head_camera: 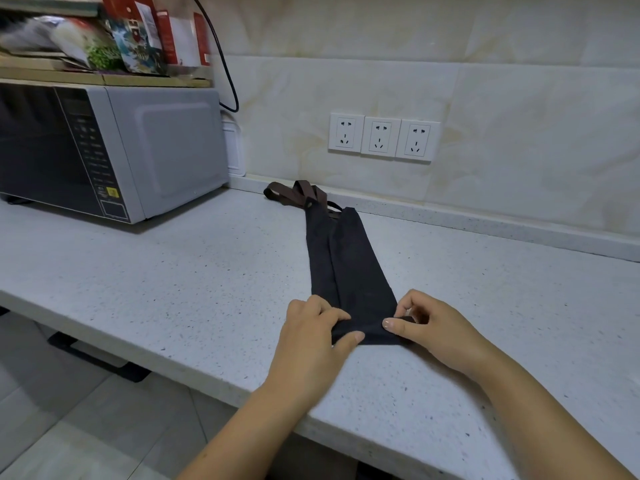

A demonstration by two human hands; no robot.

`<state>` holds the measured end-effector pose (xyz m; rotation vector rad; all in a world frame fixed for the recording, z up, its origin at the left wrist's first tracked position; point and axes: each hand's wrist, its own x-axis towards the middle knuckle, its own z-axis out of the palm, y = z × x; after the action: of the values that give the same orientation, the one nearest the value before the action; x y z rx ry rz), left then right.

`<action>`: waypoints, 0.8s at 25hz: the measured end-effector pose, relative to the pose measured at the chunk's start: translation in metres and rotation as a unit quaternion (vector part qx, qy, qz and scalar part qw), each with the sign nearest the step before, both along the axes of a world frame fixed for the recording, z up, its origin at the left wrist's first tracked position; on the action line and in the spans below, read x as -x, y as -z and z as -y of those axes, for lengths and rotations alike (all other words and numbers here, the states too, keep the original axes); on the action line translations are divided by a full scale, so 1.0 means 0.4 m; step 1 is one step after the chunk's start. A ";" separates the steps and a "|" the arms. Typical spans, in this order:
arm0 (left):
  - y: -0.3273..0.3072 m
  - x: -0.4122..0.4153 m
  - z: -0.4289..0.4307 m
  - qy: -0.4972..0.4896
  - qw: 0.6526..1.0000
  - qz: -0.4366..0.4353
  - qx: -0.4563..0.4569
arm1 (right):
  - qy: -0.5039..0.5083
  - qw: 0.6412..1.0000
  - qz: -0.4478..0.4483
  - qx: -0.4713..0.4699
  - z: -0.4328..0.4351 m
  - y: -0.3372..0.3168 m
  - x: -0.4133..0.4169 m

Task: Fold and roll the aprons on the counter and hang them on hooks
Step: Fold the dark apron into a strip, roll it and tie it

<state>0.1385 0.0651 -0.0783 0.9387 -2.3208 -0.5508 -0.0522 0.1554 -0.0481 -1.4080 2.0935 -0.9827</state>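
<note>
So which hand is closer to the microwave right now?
Left. The left hand pinches the near end of the dark apron on the side toward the microwave; the right hand grips the same end on the far side.

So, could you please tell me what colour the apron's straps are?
Brown, against the black apron; the straps show in the head view, near the wall.
</note>
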 end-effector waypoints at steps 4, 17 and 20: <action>-0.015 0.002 0.005 0.009 0.999 0.036 -0.023 | -0.014 1.000 0.006 -0.004 -0.011 0.006 0.003; -0.021 0.023 0.026 -0.004 0.997 0.028 -0.065 | -0.013 0.998 0.055 0.008 -0.022 0.005 -0.003; -0.016 0.028 0.025 -0.005 0.999 -0.003 -0.046 | 0.013 1.000 0.015 0.017 -0.006 0.004 -0.001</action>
<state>0.1273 0.0551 -0.0717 0.9890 -2.3018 -0.6606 -0.0517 0.1578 -0.0497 -1.3772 2.0867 -1.0470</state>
